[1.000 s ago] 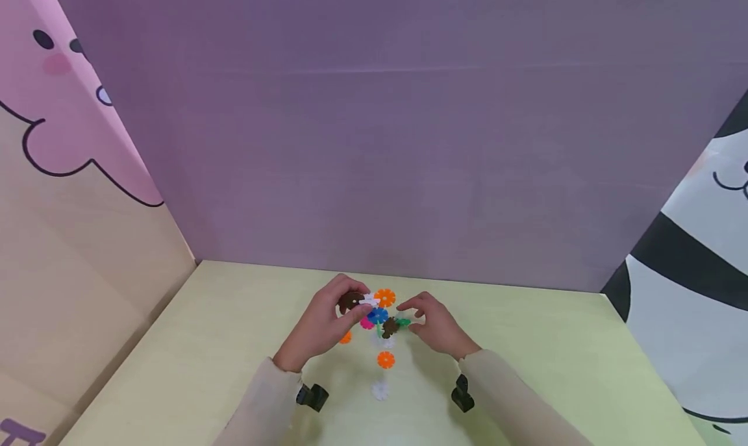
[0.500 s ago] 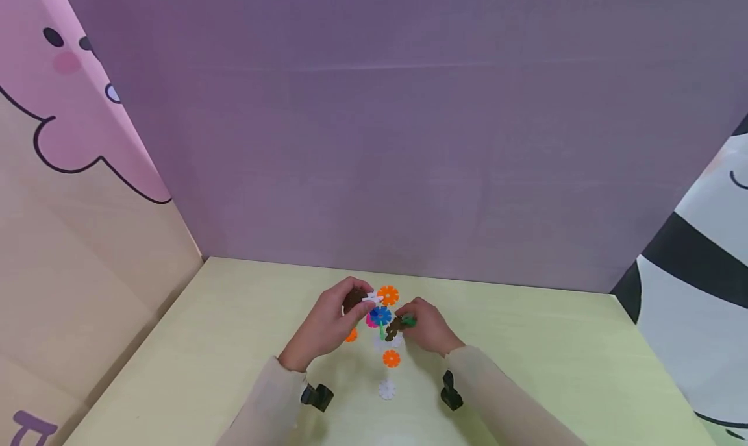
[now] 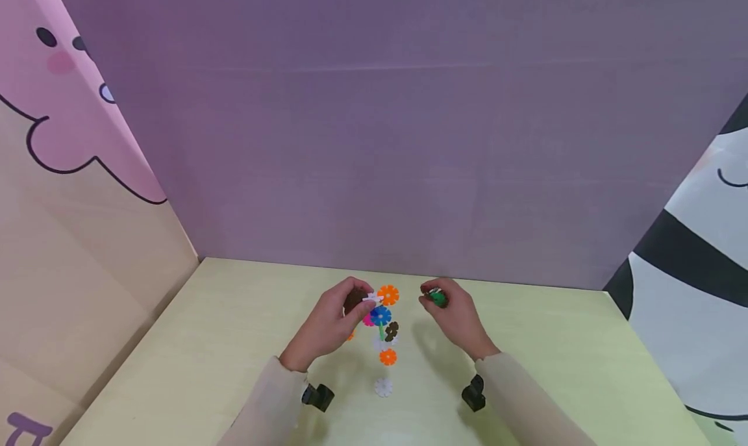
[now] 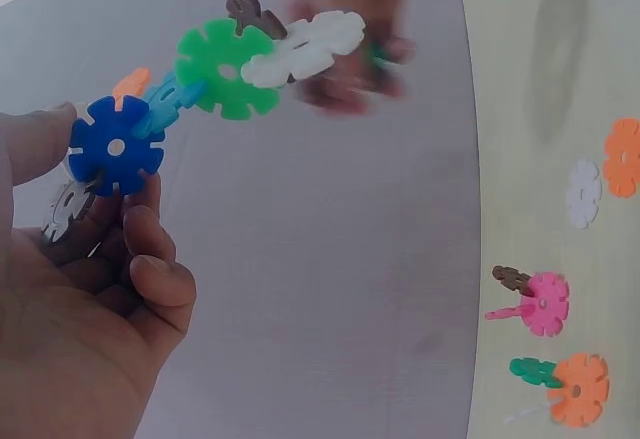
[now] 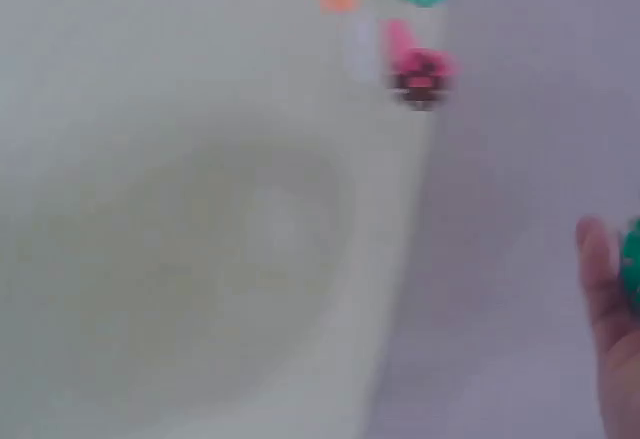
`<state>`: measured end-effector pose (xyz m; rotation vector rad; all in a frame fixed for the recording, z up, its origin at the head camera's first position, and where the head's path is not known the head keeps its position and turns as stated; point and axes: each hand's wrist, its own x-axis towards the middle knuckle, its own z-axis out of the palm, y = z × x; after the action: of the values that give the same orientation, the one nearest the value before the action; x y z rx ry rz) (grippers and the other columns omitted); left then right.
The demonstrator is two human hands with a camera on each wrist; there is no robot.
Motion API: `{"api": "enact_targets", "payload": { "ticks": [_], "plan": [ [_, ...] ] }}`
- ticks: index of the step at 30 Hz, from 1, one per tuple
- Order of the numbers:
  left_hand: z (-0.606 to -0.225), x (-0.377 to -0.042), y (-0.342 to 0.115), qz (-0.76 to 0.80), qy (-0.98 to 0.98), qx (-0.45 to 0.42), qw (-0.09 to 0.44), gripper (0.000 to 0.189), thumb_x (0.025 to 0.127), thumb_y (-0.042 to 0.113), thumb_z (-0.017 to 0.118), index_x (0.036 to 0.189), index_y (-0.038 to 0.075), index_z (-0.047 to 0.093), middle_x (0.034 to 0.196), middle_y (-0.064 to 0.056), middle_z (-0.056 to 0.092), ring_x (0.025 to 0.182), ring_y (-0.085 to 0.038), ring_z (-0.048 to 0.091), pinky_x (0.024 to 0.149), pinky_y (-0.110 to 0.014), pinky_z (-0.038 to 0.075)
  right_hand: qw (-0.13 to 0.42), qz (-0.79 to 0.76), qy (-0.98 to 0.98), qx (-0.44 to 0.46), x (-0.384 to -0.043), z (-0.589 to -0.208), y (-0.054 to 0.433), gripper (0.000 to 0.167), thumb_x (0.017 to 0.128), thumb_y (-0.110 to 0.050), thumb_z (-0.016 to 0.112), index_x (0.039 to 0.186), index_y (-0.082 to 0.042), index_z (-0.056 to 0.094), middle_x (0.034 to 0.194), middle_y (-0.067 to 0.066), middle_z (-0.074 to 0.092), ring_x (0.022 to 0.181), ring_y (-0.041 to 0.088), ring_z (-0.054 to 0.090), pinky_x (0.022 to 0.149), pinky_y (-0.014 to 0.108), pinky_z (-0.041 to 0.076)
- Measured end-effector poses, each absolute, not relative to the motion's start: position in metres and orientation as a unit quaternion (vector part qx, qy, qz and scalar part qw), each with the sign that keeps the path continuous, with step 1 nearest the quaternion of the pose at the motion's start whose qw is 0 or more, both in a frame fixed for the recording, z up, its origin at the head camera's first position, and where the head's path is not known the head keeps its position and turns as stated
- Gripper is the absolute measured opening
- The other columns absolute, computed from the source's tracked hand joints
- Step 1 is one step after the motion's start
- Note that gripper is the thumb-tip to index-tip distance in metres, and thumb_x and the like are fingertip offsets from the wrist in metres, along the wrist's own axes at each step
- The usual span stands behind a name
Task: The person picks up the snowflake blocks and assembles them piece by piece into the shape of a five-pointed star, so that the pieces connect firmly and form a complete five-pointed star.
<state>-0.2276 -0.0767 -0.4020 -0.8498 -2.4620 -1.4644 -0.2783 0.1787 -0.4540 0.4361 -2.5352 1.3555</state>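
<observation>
My left hand [image 3: 330, 313] holds a chain of notched plastic snowflake discs above the table. In the left wrist view, a blue disc [image 4: 117, 146] sits between thumb and fingers. From it run a light blue disc [image 4: 165, 104], a light green disc [image 4: 228, 69], a white disc [image 4: 305, 49] and a brown disc [image 4: 255, 14]. To the right of the chain, my right hand [image 3: 456, 316] holds a green disc [image 3: 437, 297] in its curled fingers. That hand is blurred in the left wrist view, and only partly seen at the right edge of its own view.
On the pale table [image 3: 555, 355] lie a loose orange disc [image 4: 625, 157] and a white disc [image 4: 584, 194]. Beside them are a pink disc [image 4: 545, 304] with a brown one attached and an orange disc [image 4: 578, 389] joined to a green one. A purple wall [image 3: 374, 141] stands behind.
My right hand closed on the green disc beside the chain's brown disc, then moved away up and to the right with it. The left hand has stayed nearly still with the chain.
</observation>
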Motion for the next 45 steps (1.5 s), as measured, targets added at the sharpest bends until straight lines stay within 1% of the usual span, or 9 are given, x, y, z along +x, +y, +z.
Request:
{"api": "enact_targets", "payload": {
  "ticks": [4, 8, 11, 17, 21, 28, 36, 41, 45],
  "plan": [
    [-0.405, -0.231, -0.073, -0.494, -0.816, -0.294, 0.07, 0.024, 0.096, 0.029, 0.057, 0.112, 0.011, 0.053, 0.083, 0.002, 0.057, 0.069, -0.013, 0.052, 0.062, -0.027, 0.047, 0.177, 0.506, -0.817, 0.211, -0.261, -0.426, 0.183, 0.023, 0.089, -0.007, 0.066, 0.111, -0.012, 0.065, 0.115, 0.003, 0.054, 0.087, 0.021, 0.062, 0.073, 0.025, 0.053],
    [-0.406, -0.233, -0.067, -0.497, -0.81, -0.304, 0.063, 0.022, 0.096, 0.026, 0.057, 0.112, 0.011, 0.053, 0.083, 0.001, 0.057, 0.07, -0.013, 0.053, 0.062, -0.027, 0.048, 0.231, 0.494, -0.801, 0.248, -0.245, -0.408, 0.184, 0.025, 0.087, 0.002, 0.064, 0.11, -0.009, 0.067, 0.117, 0.007, 0.054, 0.095, 0.017, 0.059, 0.082, 0.022, 0.049],
    [-0.406, -0.232, -0.062, -0.498, -0.809, -0.308, 0.057, 0.022, 0.096, 0.022, 0.057, 0.113, 0.009, 0.052, 0.083, 0.001, 0.056, 0.072, -0.014, 0.053, 0.064, -0.026, 0.049, 0.241, 0.486, -0.802, 0.249, -0.234, -0.4, 0.184, 0.026, 0.089, 0.001, 0.062, 0.113, -0.01, 0.065, 0.114, 0.006, 0.057, 0.098, 0.014, 0.056, 0.087, 0.021, 0.045],
    [-0.402, -0.229, -0.057, -0.496, -0.807, -0.316, 0.052, 0.024, 0.095, 0.019, 0.058, 0.115, 0.007, 0.051, 0.087, 0.004, 0.055, 0.074, -0.014, 0.052, 0.066, -0.025, 0.049, 0.202, 0.502, -0.798, 0.266, -0.216, -0.386, 0.176, 0.026, 0.096, -0.009, 0.055, 0.122, -0.012, 0.055, 0.114, -0.002, 0.059, 0.101, 0.012, 0.054, 0.087, 0.02, 0.044],
    [-0.399, -0.229, -0.054, -0.49, -0.807, -0.324, 0.062, 0.024, 0.095, 0.019, 0.058, 0.115, 0.008, 0.051, 0.088, 0.006, 0.054, 0.075, -0.014, 0.05, 0.066, -0.025, 0.047, 0.18, 0.505, -0.794, 0.288, -0.214, -0.383, 0.173, 0.026, 0.097, -0.008, 0.051, 0.123, -0.011, 0.051, 0.116, -0.001, 0.06, 0.1, 0.018, 0.055, 0.085, 0.022, 0.046],
    [-0.397, -0.226, -0.053, -0.489, -0.804, -0.333, 0.065, 0.025, 0.094, 0.02, 0.06, 0.114, 0.009, 0.052, 0.088, 0.006, 0.055, 0.075, -0.013, 0.05, 0.067, -0.026, 0.047, 0.161, 0.501, -0.799, 0.292, -0.215, -0.38, 0.174, 0.027, 0.098, -0.006, 0.049, 0.125, -0.01, 0.048, 0.113, 0.003, 0.061, 0.097, 0.017, 0.055, 0.081, 0.025, 0.048],
    [-0.396, -0.225, -0.047, -0.522, -0.776, -0.352, 0.052, 0.029, 0.091, 0.014, 0.063, 0.116, 0.006, 0.049, 0.1, 0.0, 0.059, 0.086, -0.014, 0.059, 0.08, -0.026, 0.05, 0.136, 0.506, -0.798, 0.299, -0.216, -0.38, 0.176, 0.028, 0.1, -0.008, 0.045, 0.128, -0.013, 0.046, 0.112, 0.001, 0.062, 0.092, 0.02, 0.054, 0.074, 0.027, 0.048],
    [-0.395, -0.224, -0.044, -0.514, -0.78, -0.35, 0.076, 0.031, 0.09, 0.014, 0.065, 0.116, 0.006, 0.049, 0.102, 0.0, 0.058, 0.089, -0.011, 0.059, 0.081, -0.026, 0.05, 0.103, 0.54, -0.771, 0.321, -0.214, -0.381, 0.179, 0.034, 0.099, -0.006, 0.047, 0.132, -0.014, 0.041, 0.116, 0.012, 0.058, 0.096, 0.019, 0.053, 0.078, 0.027, 0.047],
    [-0.392, -0.221, -0.04, -0.513, -0.778, -0.349, 0.1, 0.031, 0.089, 0.011, 0.067, 0.115, 0.007, 0.051, 0.103, 0.002, 0.057, 0.087, -0.009, 0.059, 0.08, -0.026, 0.051, 0.103, 0.554, -0.756, 0.332, -0.213, -0.381, 0.179, 0.041, 0.097, -0.003, 0.05, 0.135, -0.014, 0.038, 0.12, 0.009, 0.055, 0.097, 0.021, 0.053, 0.079, 0.027, 0.048]
  ]
}}
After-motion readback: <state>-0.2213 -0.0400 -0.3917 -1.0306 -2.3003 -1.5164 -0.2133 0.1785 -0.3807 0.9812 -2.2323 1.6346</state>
